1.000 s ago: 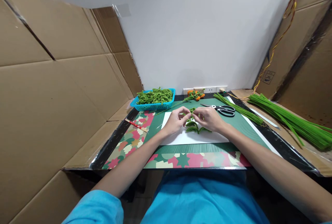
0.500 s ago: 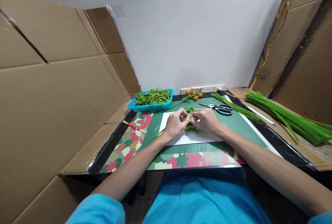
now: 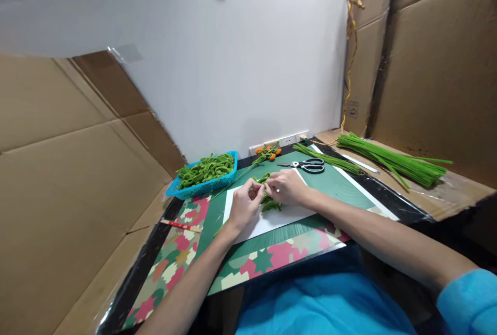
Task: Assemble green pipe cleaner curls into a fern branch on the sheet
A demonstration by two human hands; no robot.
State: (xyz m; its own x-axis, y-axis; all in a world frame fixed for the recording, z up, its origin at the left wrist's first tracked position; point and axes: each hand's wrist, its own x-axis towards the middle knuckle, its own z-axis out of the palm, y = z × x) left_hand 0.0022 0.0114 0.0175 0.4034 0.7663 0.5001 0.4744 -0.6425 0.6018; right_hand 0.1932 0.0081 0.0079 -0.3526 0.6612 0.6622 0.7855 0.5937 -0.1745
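Note:
My left hand and my right hand meet over a white sheet, fingertips pinched together. Both are closed on a fuzzy green pipe cleaner piece, mostly hidden by the fingers. Several bent green pipe cleaner pieces lie on the sheet just under and between the hands. Beyond my right hand rest scissors with black and white handles, blades pointing left. Orange pipe cleaner flowers on green stems lie behind the hands.
A blue basket at the back left holds many curled green pieces. Long green pipe cleaners lie in a bundle at right, near a white pen-like tool. A red paper-wrapped stick lies left. Cardboard walls stand at both sides.
The camera view has tilted and turned right, so everything sits further left in the picture. My hands stay pinched together over the sheet, with the fingers slightly shifted.

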